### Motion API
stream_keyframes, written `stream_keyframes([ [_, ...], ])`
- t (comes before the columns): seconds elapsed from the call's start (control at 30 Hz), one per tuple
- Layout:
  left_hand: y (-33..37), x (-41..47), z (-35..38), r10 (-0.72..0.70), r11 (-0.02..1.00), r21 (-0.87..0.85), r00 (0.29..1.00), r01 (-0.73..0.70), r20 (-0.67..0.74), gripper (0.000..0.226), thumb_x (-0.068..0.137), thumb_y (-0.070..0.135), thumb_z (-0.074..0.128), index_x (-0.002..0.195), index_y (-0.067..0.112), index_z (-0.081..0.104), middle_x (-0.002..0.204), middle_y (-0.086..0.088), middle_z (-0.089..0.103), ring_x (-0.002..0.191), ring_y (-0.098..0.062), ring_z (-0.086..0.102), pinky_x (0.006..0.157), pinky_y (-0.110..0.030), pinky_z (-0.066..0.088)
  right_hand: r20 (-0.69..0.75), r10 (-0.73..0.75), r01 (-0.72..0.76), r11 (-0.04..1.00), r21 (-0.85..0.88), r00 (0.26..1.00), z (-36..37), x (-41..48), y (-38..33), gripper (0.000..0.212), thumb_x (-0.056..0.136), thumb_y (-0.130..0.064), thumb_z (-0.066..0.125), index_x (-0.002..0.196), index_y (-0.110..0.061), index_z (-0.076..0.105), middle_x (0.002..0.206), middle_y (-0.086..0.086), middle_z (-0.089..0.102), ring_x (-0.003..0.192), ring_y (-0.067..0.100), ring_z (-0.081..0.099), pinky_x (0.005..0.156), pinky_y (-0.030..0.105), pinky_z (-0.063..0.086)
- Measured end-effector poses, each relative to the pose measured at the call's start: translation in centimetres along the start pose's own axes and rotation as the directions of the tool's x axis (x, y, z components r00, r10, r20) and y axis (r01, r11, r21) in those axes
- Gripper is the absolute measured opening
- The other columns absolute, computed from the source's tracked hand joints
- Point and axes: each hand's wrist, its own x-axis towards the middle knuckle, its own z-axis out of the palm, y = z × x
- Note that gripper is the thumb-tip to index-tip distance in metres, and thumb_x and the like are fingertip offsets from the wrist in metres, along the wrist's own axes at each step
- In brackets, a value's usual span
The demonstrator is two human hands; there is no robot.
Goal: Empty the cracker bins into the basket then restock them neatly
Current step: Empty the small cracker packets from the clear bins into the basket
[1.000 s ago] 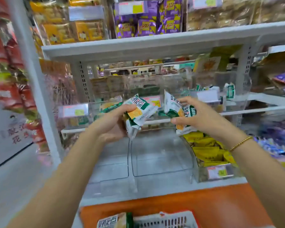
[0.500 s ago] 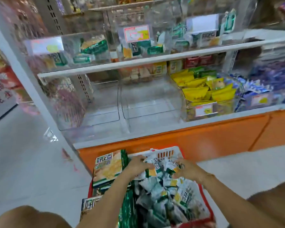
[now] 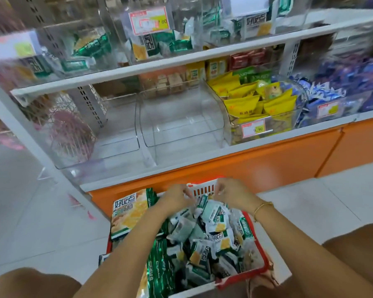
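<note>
2 hands are held close together above the far end of the red basket (image 3: 202, 189), which is set on the floor against the orange shelf base (image 3: 256, 166). The left hand (image 3: 176, 200) and the right hand (image 3: 232, 195) are both shown with fingers curled inward, just apart from each other. Through the blur it cannot be told whether anything is pinched in either. A gold bracelet (image 3: 263, 207) is worn on the right wrist.

Under the hands the small cracker packets (image 3: 213, 235) are heaped in the basket — green and white, lying at every angle — and 1 large cracker bag (image 3: 128, 211) is propped at the basket's left side. On the lower shelf 2 clear bins (image 3: 181, 125) are left empty, beside a bin of yellow packets (image 3: 254, 102) marked with a price tag (image 3: 253, 129).

Compared with 1 second ago, when packets were gripped in both hands at shelf height, the hands are now found down at the basket. Compared with 0.5 seconds ago — when packets were clutched against the pile — the fingers are raised slightly off the heap.
</note>
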Motion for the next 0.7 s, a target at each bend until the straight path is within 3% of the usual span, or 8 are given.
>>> stream_keyframes([
  [0.07,3.5,-0.2,-3.5,0.09,0.995,-0.027,0.98,-0.096,-0.176,0.024,0.087,0.035,0.067,0.079,0.013,0.062,0.084,0.001,0.064,0.077,-0.012,0.059,0.062,-0.018,0.043,-0.215,-0.052,0.082,0.987,0.136,0.975,-3.9,-0.3,-3.2,0.022,0.086,-0.022,0.07,0.071,-0.019,0.054,0.074,-0.006,0.058,0.068,0.007,0.054,0.063,0.016,0.043],
  [0.1,5.4,-0.5,-5.5,0.143,0.984,-0.063,0.956,-0.164,-0.257,0.028,0.087,0.037,0.067,0.075,0.011,0.06,0.076,-0.002,0.063,0.069,-0.011,0.056,0.059,-0.019,0.041,-0.304,-0.08,0.135,0.977,0.165,0.949,-6.1,-0.5,-5.1,0.025,0.085,-0.022,0.07,0.069,-0.019,0.053,0.067,-0.006,0.055,0.06,0.006,0.05,0.056,0.012,0.039],
  [0.13,7.2,-0.8,-7.6,0.201,0.965,-0.094,0.923,-0.244,-0.327,0.03,0.087,0.036,0.067,0.073,0.01,0.059,0.071,-0.003,0.061,0.064,-0.011,0.053,0.059,-0.022,0.04,-0.365,-0.11,0.186,0.966,0.18,0.925,-8.3,-0.9,-6.9,0.025,0.086,-0.022,0.07,0.069,-0.017,0.052,0.064,-0.004,0.055,0.058,0.008,0.05,0.054,0.014,0.039],
  [0.23,12.1,-2.3,-13.9,0.336,0.898,-0.095,0.811,-0.429,-0.478,0.03,0.088,0.029,0.066,0.069,0.009,0.056,0.07,-0.006,0.061,0.062,-0.011,0.052,0.06,-0.021,0.039,-0.49,-0.237,0.351,0.924,0.154,0.839,-15.0,-1.6,-11.6,0.021,0.086,-0.025,0.069,0.075,-0.012,0.055,0.077,0.009,0.063,0.073,0.023,0.059,0.067,0.034,0.049],
  [0.37,16.1,-3.7,-21.9,0.47,0.801,0.003,0.625,-0.599,-0.624,0.031,0.085,0.032,0.069,0.063,0.018,0.053,0.08,-0.008,0.069,0.07,-0.018,0.062,0.064,-0.021,0.045,-0.597,-0.42,0.528,0.849,0.007,0.683,-23.2,-1.2,-16.7,0.016,0.083,-0.024,0.071,0.077,-0.018,0.058,0.077,-0.004,0.063,0.074,0.012,0.06,0.072,0.028,0.049],
  [0.47,18.6,-3.4,-27.3,0.542,0.765,0.098,0.555,-0.636,-0.631,0.032,0.081,0.039,0.07,0.061,0.02,0.053,0.074,-0.007,0.068,0.062,-0.012,0.058,0.06,-0.025,0.044,-0.574,-0.5,0.509,0.846,-0.163,0.648,-28.6,0.3,-19.3,0.013,0.083,-0.025,0.072,0.079,-0.022,0.06,0.078,-0.009,0.063,0.068,-0.001,0.056,0.062,0.01,0.042],
  [0.57,21.5,-2.0,-31.6,0.587,0.774,0.199,0.565,-0.601,-0.579,0.032,0.085,0.034,0.069,0.063,0.018,0.052,0.06,0.003,0.058,0.054,-0.004,0.047,0.056,-0.022,0.037,-0.593,-0.493,0.428,0.866,-0.26,0.636,-34.5,3.2,-20.2,0.011,0.083,-0.023,0.073,0.081,-0.019,0.063,0.077,-0.012,0.062,0.069,0.001,0.055,0.06,0.009,0.039],
  [0.7,25.7,1.7,-35.1,0.628,0.773,0.303,0.603,-0.558,-0.491,0.034,0.086,0.038,0.067,0.067,0.012,0.057,0.056,0.004,0.052,0.049,-0.004,0.041,0.051,-0.02,0.033,-0.55,-0.321,0.154,0.932,-0.327,0.771,-41.7,7.7,-19.0,0.022,0.083,-0.034,0.073,0.094,-0.017,0.065,0.091,-0.004,0.065,0.074,0.009,0.057,0.062,0.022,0.043],
])
